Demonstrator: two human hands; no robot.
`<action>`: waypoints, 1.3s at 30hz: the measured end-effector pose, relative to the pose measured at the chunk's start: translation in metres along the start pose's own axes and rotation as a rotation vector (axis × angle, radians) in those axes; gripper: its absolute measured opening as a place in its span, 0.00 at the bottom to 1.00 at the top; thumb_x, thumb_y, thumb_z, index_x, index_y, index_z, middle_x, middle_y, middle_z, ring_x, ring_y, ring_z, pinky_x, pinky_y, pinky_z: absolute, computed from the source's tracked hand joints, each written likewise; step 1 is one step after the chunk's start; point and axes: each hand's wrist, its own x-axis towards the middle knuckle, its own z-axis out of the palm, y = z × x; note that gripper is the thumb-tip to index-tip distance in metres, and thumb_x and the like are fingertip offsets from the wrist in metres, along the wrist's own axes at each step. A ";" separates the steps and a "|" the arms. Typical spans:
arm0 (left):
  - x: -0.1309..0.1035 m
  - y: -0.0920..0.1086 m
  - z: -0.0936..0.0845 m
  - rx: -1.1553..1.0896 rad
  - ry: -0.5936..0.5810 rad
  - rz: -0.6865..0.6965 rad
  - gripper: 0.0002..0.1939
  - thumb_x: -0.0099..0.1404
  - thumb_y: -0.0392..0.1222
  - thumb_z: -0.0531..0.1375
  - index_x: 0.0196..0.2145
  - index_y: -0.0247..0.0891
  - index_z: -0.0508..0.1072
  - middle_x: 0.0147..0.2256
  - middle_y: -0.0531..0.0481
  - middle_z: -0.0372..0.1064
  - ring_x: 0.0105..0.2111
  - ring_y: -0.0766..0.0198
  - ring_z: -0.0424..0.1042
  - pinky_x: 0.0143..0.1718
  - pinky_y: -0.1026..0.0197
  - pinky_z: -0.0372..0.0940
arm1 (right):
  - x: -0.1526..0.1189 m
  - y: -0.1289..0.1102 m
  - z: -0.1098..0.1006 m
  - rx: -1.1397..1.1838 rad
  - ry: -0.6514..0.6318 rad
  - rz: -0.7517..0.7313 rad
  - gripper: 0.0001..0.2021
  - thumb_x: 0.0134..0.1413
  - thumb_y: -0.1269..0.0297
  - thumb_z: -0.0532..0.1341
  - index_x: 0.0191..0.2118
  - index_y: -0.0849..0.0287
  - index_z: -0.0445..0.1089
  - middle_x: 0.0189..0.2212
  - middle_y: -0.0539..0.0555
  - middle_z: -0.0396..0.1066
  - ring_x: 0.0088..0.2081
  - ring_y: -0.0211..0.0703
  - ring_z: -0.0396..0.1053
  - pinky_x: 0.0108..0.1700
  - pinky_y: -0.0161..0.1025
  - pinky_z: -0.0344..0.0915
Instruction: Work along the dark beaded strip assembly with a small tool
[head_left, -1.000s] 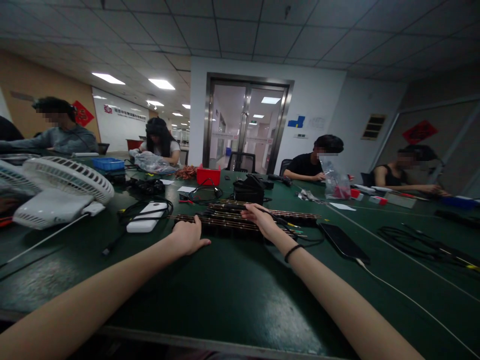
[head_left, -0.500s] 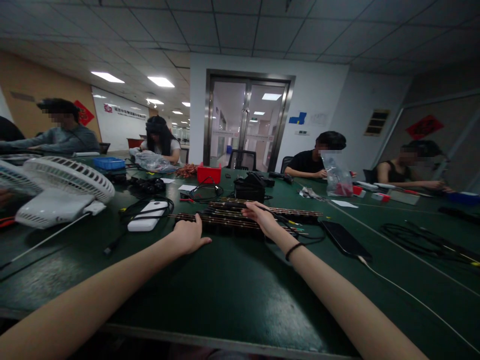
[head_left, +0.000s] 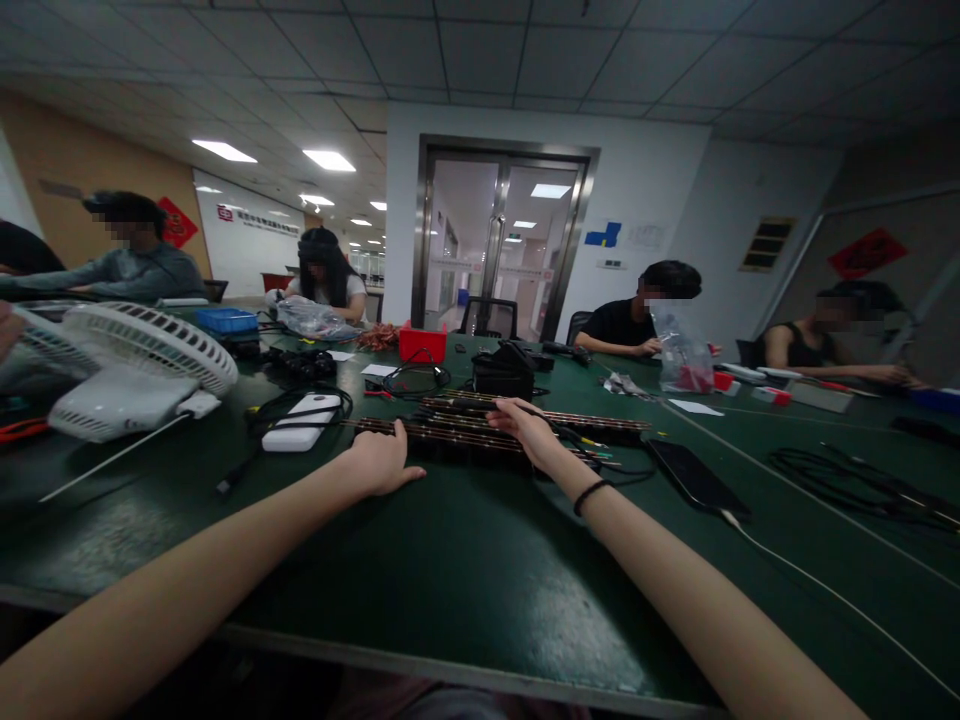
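Long thin copper-coloured strands [head_left: 465, 433] lie side by side on dark blocks in the middle of the green table [head_left: 450, 560]. At their left end is my left hand [head_left: 381, 460], its index finger on or just over the strands and its thumb spread out to the right. My right hand [head_left: 525, 430] reaches over the middle of the strands with its fingers stretched out. A black cable passes by the right fingers; whether they touch it cannot be made out. Behind the strands stands a black box-like device [head_left: 501, 372].
A white fan [head_left: 135, 375] and a white power bank [head_left: 301, 422] with cables lie left. A phone [head_left: 697, 478] on a cable is at right. Beyond are a red bin [head_left: 421, 344], a blue tray [head_left: 226, 320], a plastic bag [head_left: 684, 355] and several seated people.
The whole view has shifted slightly, moving the scene a little to the right. Both hands keep nearly the same place over the strands. A bit of another person's hand shows at the far left edge.
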 end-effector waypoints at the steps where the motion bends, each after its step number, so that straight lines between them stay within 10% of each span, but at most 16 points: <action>1: 0.000 -0.001 0.001 -0.002 0.003 0.001 0.44 0.74 0.58 0.54 0.70 0.17 0.49 0.54 0.19 0.71 0.56 0.36 0.72 0.54 0.46 0.66 | 0.000 0.000 0.000 0.002 0.001 0.001 0.08 0.47 0.62 0.72 0.30 0.57 0.75 0.26 0.52 0.78 0.28 0.40 0.76 0.38 0.38 0.73; 24: 0.000 -0.002 0.000 -0.018 -0.001 0.002 0.46 0.72 0.59 0.55 0.70 0.15 0.47 0.54 0.18 0.70 0.56 0.35 0.71 0.54 0.45 0.66 | 0.002 0.000 0.000 0.030 0.015 0.004 0.03 0.50 0.66 0.70 0.30 0.57 0.76 0.25 0.51 0.78 0.27 0.39 0.75 0.36 0.36 0.73; 39: 0.014 -0.002 0.009 -0.036 0.207 -0.033 0.43 0.74 0.63 0.49 0.70 0.22 0.51 0.52 0.22 0.73 0.54 0.36 0.73 0.52 0.44 0.66 | 0.002 0.001 0.002 0.059 0.100 -0.043 0.03 0.51 0.67 0.66 0.29 0.55 0.73 0.23 0.51 0.76 0.28 0.41 0.75 0.37 0.38 0.73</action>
